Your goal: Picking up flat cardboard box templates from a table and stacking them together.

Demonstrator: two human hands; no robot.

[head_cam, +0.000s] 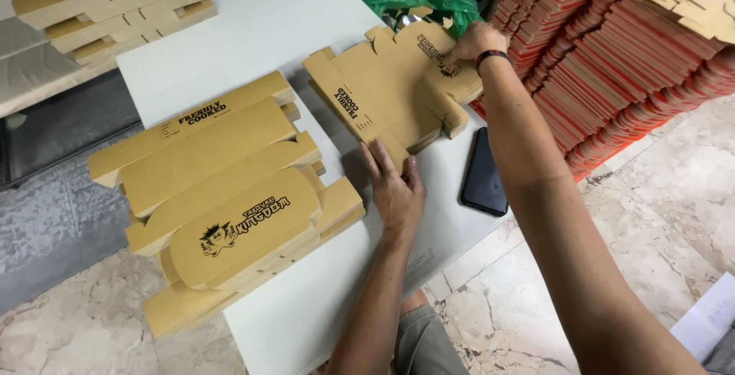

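A flat brown box blank (pixel 390 92), unfolded atop a small pile on the white tabletop (pixel 253 15), is pressed at six o'clock by the open left hand (pixel 394 187) and pinched at two o'clock by the right hand (pixel 475 42); a bigger pile (pixel 222 199) lies at nine o'clock.

Top-left cardboard stack (pixel 107 4) cut off

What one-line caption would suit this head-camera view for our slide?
Left hand and right hand press on a stack of flat cardboard box blanks on a white table, beside a dark phone.
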